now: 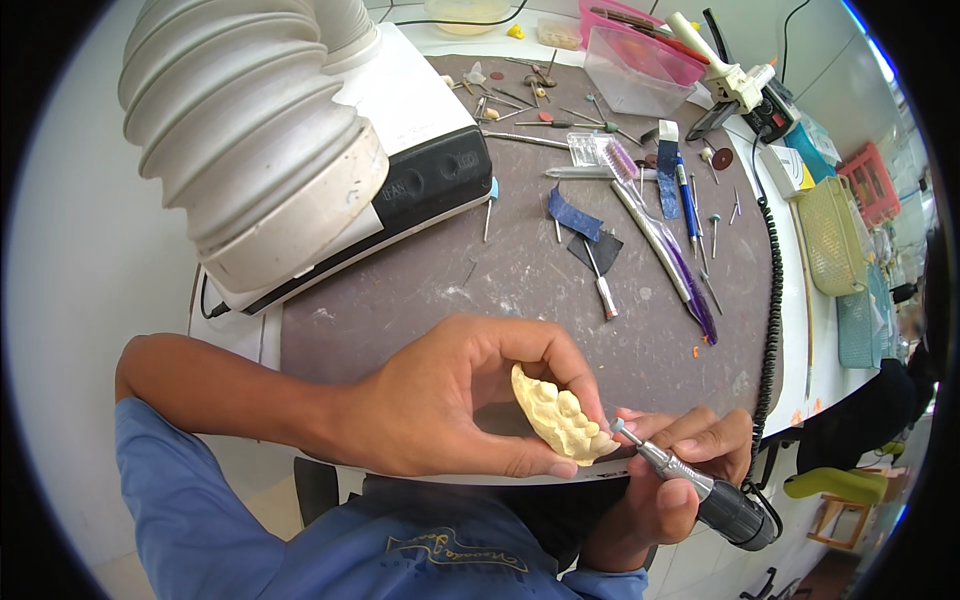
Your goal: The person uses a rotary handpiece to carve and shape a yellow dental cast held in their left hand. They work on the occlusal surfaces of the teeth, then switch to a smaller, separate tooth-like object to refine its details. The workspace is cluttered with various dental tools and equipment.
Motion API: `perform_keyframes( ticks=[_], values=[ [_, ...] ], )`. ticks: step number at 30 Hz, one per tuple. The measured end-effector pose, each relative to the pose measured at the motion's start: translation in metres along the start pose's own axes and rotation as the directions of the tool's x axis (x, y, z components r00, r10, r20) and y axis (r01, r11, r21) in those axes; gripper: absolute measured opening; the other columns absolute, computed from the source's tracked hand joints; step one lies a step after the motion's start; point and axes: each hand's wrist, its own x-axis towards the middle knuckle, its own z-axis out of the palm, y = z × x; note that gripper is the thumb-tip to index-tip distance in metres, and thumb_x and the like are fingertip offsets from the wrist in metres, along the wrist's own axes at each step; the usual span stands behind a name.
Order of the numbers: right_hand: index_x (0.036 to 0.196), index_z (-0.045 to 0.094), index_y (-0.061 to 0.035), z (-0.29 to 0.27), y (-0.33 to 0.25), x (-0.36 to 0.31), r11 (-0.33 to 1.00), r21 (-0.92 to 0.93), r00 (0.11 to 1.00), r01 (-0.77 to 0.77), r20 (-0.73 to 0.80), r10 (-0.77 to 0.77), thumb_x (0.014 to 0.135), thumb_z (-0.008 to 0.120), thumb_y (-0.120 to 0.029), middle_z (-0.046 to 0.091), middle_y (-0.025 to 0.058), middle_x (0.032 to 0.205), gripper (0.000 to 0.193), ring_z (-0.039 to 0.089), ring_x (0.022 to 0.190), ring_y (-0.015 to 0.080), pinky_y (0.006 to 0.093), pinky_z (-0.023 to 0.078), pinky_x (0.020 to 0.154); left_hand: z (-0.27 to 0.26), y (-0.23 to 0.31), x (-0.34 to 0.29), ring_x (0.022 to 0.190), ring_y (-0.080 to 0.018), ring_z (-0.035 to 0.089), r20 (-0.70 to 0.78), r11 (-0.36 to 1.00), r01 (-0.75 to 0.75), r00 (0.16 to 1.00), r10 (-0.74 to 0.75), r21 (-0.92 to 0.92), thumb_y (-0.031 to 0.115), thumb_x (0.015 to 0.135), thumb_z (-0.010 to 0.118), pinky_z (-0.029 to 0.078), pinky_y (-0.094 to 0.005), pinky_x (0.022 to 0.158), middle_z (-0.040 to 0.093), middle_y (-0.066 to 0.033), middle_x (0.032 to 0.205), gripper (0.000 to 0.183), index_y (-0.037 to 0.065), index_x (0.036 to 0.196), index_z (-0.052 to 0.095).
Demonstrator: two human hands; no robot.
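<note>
Grey mat [400,290] w/ burs [611,127], purple brush [622,162], white hose [240,130] alongside; L fingers [548,345] clamped on cast [558,415], R fingers [717,437] round handpiece [728,507].

Lettering [455,552] shows on the blue shirt [340,535] and black machine panel [432,180].

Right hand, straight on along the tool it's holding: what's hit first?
Likely the index finger of the left hand: the grey tip of the handpiece in the right hand points toward its end. Depth is unclear, so the cream tooth model beside it might come first.
</note>
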Motion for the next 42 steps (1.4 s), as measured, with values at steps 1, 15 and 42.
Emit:
perform_keyframes(
  ticks=[1,15,42],
  values=[
    [0.089,0.043,-0.0004,-0.0006,-0.0003,0.0006,1.000,0.007,1.000,-0.007,0.018,0.007,0.079,0.070,-0.026,0.054,0.0120,0.064,0.039,0.067,0.069,0.0291,0.0497,0.054,0.080,0.0000,0.0007,0.0004,0.100,-0.0138,0.060,0.011,1.000,-0.004,1.000,0.004,0.008,-0.007,0.073,0.073,0.048,-0.0285,0.088,0.062,-0.0105,0.104,0.034,0.000,0.101,0.056],
    [0.088,0.041,0.0011,-0.0038,0.0012,0.0039,0.992,0.102,0.995,-0.072,0.073,0.065,0.079,0.070,-0.024,0.051,0.0115,0.061,0.039,0.066,0.061,0.0269,0.0488,0.057,0.074,-0.0049,-0.0012,0.0012,0.098,-0.0128,0.058,0.106,0.999,0.033,0.994,-0.029,-0.037,-0.008,0.074,0.072,0.047,-0.0279,0.086,0.060,-0.0070,0.100,0.038,0.004,0.101,0.048],
    [0.085,0.050,0.0009,-0.0093,-0.0041,0.0072,0.950,0.239,0.977,-0.201,0.121,0.176,0.078,0.072,-0.015,0.059,0.0151,0.065,0.029,0.067,0.065,0.0274,0.0529,0.056,0.075,-0.0036,-0.0015,0.0008,0.099,-0.0135,0.060,0.124,0.997,0.046,0.992,-0.037,-0.069,-0.007,0.074,0.073,0.048,-0.0285,0.087,0.062,-0.0085,0.101,0.039,0.003,0.102,0.049]
  ],
)
